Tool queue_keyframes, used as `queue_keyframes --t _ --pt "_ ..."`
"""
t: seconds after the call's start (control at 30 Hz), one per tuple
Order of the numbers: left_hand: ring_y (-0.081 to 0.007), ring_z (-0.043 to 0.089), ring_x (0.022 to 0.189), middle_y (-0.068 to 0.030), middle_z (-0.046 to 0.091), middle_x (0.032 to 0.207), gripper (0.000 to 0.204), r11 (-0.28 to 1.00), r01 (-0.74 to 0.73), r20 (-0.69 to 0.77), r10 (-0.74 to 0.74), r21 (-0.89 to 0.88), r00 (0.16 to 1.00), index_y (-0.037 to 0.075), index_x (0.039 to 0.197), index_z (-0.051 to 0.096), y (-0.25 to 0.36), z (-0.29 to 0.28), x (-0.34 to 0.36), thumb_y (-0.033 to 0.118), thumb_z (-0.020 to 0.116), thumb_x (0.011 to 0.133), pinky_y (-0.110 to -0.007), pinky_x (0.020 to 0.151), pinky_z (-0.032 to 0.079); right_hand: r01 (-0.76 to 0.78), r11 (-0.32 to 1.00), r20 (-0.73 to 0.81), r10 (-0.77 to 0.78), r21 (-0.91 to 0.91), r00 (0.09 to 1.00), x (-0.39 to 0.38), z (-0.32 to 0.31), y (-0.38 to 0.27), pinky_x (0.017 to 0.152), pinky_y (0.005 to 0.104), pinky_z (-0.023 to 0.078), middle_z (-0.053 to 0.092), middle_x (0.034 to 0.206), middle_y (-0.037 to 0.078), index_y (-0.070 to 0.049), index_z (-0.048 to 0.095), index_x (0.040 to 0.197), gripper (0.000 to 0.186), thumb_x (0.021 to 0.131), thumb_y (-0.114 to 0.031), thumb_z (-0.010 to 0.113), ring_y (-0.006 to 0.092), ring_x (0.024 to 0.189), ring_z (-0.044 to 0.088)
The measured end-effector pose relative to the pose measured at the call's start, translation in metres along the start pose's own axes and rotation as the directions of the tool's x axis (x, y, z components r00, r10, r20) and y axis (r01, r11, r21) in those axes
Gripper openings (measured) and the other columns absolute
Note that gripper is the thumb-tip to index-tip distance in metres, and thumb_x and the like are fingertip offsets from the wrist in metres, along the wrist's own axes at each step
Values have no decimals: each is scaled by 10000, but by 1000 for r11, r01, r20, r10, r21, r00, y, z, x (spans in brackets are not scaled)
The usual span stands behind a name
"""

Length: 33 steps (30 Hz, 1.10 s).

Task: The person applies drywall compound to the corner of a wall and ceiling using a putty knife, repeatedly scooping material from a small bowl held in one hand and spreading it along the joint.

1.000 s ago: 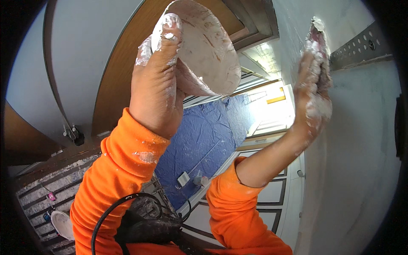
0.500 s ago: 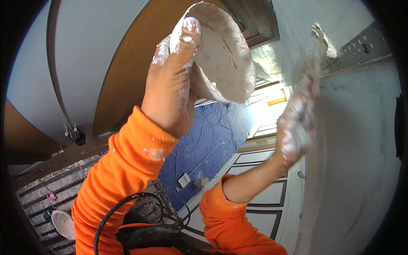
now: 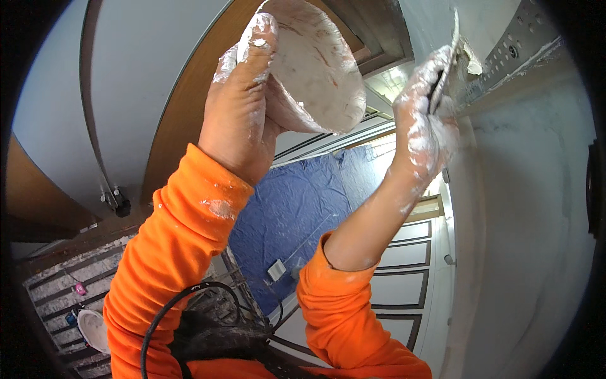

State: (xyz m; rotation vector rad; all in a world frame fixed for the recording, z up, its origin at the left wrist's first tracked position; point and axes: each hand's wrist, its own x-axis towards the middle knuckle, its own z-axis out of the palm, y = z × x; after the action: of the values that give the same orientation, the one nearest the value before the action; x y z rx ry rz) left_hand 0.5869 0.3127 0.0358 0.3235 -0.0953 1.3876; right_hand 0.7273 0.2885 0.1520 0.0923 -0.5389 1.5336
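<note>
My left hand (image 3: 243, 107), smeared with white paste, grips a shallow, paste-coated bowl (image 3: 312, 72), tilted on its side with thumb over the rim. My right hand (image 3: 426, 120), also coated, is closed on a thin scraper blade (image 3: 453, 47), seen edge-on beside the pale wall (image 3: 524, 189) at the right. Just right of the blade, a lump of white paste (image 3: 473, 64) sits on the wall beside a perforated metal strip (image 3: 527, 31). Whether the blade touches the wall I cannot tell.
Far below lie blue sheeting (image 3: 290, 215) with a small white object (image 3: 276, 270), white paneled doors (image 3: 398, 287), and a slatted platform (image 3: 53, 287) with a white bucket (image 3: 93, 331). Grey and wood cabinet fronts (image 3: 120, 76) stand at left; a black cable (image 3: 163, 316) hangs by my left sleeve.
My right hand first dropped away from the wall, leaving paste there, then rose again with the blade upright beside that paste. My left hand with the bowl shifted right, then back left and up.
</note>
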Motion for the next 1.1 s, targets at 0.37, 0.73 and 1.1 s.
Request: queue_keyframes --t 0.37,0.73,1.1 --pt "-209 613 927 -95 570 1065 516 996 -30 30 32 -83 999 33 1177 480 -1 14 -11 424 590 858 -392 694 561 -76 995 -41 74 -68 996 -62 75 -9 1081 471 290 292 1379 276 87 189 1365 577 840 -79 362 358 1293 323" --pt "-192 592 967 -68 567 1082 469 993 -49 -39 45 -108 998 44 1173 486 6 8 -26 397 575 877 -374 760 534 171 973 68 -163 -155 984 -112 44 1 1074 519 266 228 1433 243 23 137 1406 631 820 -138 307 337 1312 302" --pt "-287 514 1110 -154 450 1248 658 999 -39 86 40 -6 996 39 1299 346 20 -16 -35 513 502 870 -507 841 488 134 972 -152 -164 -191 975 7 -17 -19 908 484 477 560 1109 255 102 474 1134 402 766 9 341 361 1029 573"
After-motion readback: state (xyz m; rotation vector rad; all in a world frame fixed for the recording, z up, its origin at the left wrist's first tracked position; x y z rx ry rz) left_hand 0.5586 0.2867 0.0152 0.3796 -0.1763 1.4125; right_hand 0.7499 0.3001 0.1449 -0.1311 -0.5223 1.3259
